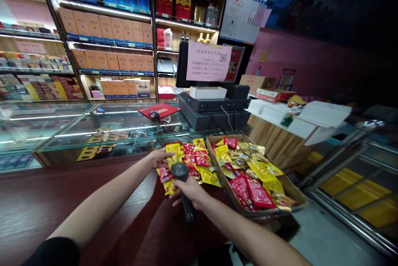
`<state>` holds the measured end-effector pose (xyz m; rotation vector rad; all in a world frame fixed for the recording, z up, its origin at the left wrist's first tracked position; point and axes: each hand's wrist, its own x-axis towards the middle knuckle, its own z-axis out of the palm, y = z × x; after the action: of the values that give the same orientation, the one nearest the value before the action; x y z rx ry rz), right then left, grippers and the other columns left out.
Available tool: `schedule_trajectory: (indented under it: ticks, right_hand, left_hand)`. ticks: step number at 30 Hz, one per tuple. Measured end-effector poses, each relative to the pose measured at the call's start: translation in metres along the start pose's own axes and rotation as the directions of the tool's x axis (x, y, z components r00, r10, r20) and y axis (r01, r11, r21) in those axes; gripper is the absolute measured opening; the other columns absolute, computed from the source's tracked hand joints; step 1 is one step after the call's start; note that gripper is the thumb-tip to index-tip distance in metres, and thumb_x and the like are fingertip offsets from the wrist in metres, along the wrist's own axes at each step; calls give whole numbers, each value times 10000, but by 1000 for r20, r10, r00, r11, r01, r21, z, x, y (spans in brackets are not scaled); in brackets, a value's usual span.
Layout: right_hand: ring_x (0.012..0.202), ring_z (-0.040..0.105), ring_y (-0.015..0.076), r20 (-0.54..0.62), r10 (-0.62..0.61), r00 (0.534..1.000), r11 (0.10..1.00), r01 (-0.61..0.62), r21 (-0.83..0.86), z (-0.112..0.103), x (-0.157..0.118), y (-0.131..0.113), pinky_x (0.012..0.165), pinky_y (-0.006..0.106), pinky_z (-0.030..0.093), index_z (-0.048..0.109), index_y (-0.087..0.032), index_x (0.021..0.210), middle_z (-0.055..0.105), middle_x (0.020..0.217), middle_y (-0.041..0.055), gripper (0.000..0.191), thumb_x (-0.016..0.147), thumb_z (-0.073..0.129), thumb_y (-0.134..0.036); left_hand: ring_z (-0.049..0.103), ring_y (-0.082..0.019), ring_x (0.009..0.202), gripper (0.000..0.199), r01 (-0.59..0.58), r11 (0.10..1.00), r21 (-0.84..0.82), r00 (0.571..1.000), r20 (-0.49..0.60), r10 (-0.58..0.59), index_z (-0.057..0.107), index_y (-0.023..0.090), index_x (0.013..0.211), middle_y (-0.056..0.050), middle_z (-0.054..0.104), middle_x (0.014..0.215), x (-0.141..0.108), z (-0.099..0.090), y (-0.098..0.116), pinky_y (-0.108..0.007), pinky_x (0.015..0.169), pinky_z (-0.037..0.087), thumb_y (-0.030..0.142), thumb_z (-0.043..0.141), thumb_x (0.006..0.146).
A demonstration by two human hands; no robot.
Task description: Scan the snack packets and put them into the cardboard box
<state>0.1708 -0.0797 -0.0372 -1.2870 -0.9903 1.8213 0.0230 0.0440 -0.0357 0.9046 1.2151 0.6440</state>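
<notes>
Surface [34, 199] is bearing packets [202, 158]; left grip [160, 158], partly open, is touching them; right grip [193, 191] is clasping dark device [179, 171].

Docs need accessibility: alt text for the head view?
Right hand holds a dark handheld tool over a pile of packets, left hand at the pile's left edge. A carton of more packets sits right; behind: glass counter, monitor, shelves.
</notes>
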Motion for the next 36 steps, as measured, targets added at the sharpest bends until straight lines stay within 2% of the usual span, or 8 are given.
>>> schedule_trajectory:
  ticks: [12, 18, 21, 24, 26, 29, 32, 36]
  right_hand:
    - [474, 636, 160, -3, -7, 1000, 999, 7, 33, 3, 0, 0, 423, 290, 542, 466, -167, 855, 501, 589, -60, 227, 708, 618, -250]
    - [527, 638, 177, -25, 9, 1000, 1000, -9, 21, 2, -4, -3, 409, 289, 524, 488, -158, 776, 510, 580, -40, 170, 691, 609, -242]
    - [660, 640, 185, -119, -88, 989, 996, 90, 9, -7, -10, -8, 471, 276, 530, 527, -160, 781, 548, 640, -18, 195, 628, 640, -201]
    - [723, 618, 149, -269, -214, 939, 976, 215, -25, -23, -18, -16, 570, 225, 512, 576, -161, 792, 588, 702, -15, 219, 584, 640, -144]
    - [729, 614, 143, -291, -222, 931, 972, 236, 14, -36, -26, -23, 609, 224, 506, 599, -160, 808, 612, 737, -7, 233, 578, 631, -138]
    - [723, 617, 153, -242, -167, 956, 965, 209, 158, -57, -39, -36, 635, 267, 522, 608, -163, 829, 625, 777, 5, 281, 553, 631, -117]
    - [704, 605, 139, -283, -141, 949, 946, 214, 246, -83, -59, -48, 654, 300, 536, 606, -164, 815, 608, 765, -6, 294, 534, 635, -84]
    - [661, 606, 128, -326, -157, 932, 939, 243, 243, -127, -93, -62, 686, 337, 542, 606, -148, 797, 604, 760, -6, 266, 544, 643, -73]
  left_hand:
    - [548, -81, 487, 453, 18, 999, 36, 999, -32, -17, 583, 166, 930, -24, 662, 722, -4, 6, 2, -218, 499, 503, 375, 793, 587]
    - [540, -85, 491, 434, 14, 1000, 27, 999, -39, -13, 595, 176, 943, -22, 668, 748, -9, 7, 3, -207, 474, 481, 366, 784, 601]
    - [591, -118, 536, 454, 40, 999, 19, 999, -11, -40, 587, 176, 960, -33, 673, 767, -11, 6, 2, -249, 516, 513, 382, 778, 604]
    - [618, -132, 564, 481, 57, 998, 30, 998, 28, -58, 577, 180, 959, -28, 674, 777, -17, 12, -1, -272, 551, 529, 368, 797, 576]
    - [638, -147, 606, 479, 64, 998, 23, 993, 102, -66, 573, 186, 966, -32, 679, 805, -24, 22, -1, -286, 583, 537, 353, 799, 577]
    - [664, -187, 699, 437, 84, 995, -62, 961, 269, -64, 563, 171, 1001, -74, 684, 872, -38, 46, 5, -329, 661, 543, 394, 730, 665]
    - [664, -252, 817, 514, 193, 968, -157, 873, 478, -97, 560, 156, 1028, -123, 676, 902, -51, 76, 18, -405, 744, 528, 591, 536, 754]
    - [623, -316, 960, 682, 270, 948, -167, 768, 631, -108, 554, 153, 1076, -165, 655, 974, -58, 125, 41, -470, 808, 492, 721, 366, 747]
